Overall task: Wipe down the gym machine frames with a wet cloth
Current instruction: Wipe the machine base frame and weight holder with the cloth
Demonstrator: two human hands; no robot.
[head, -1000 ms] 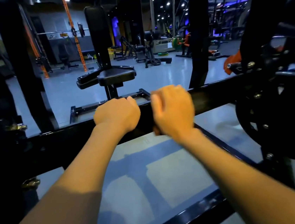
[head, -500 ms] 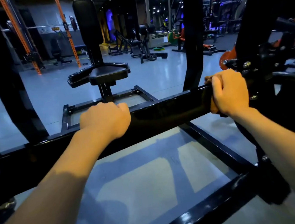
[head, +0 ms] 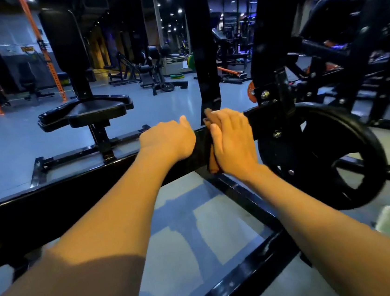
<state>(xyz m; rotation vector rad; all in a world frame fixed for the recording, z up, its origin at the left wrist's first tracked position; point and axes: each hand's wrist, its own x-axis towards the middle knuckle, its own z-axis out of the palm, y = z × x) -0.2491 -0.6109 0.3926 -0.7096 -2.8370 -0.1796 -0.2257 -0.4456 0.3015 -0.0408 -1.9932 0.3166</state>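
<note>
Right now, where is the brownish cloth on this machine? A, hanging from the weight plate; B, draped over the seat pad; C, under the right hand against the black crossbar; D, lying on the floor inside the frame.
C: the cloth shows at the edge of the right hand, pressed against the black crossbar, beside the left hand.

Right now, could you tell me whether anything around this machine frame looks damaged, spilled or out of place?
Nothing stands out. The black crossbar looks intact, the right hand presses a brownish cloth against it, and the left hand rests on it alongside. The weight plate sits on its mount, and I see no spill on the grey floor.
</note>
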